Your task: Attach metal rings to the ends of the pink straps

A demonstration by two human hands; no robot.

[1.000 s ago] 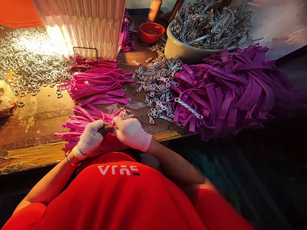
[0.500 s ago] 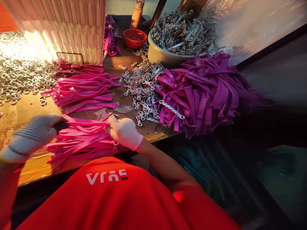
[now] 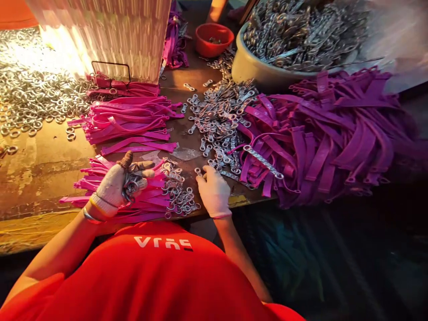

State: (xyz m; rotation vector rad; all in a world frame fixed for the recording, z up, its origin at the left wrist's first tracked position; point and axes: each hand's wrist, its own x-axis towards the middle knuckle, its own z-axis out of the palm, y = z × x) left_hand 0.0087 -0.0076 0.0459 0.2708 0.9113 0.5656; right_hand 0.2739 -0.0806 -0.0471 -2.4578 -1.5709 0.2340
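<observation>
My left hand (image 3: 109, 187), in a striped work glove, is turned palm up over a bundle of pink straps (image 3: 149, 196). Several metal rings (image 3: 131, 185) rest in its palm under partly curled fingers. My right hand (image 3: 215, 192), in a white glove, is closed at the fingertips on a small metal link (image 3: 198, 170) at the edge of the link pile (image 3: 220, 109). Silver links (image 3: 183, 203) lie at the right ends of the pink straps, between my hands.
Behind is another pink strap bundle (image 3: 130, 120). Loose rings (image 3: 40, 98) cover the left of the table (image 3: 23, 178). A heap of purple straps (image 3: 310, 133) lies at right, before a basin (image 3: 264, 73) of metal pieces. A red bowl (image 3: 214, 42) and a corrugated sheet (image 3: 107, 40) stand at the back.
My left hand has turned palm up over the straps, showing rings in it. My right hand has left the strap ends and moved right to the links. The view has shifted.
</observation>
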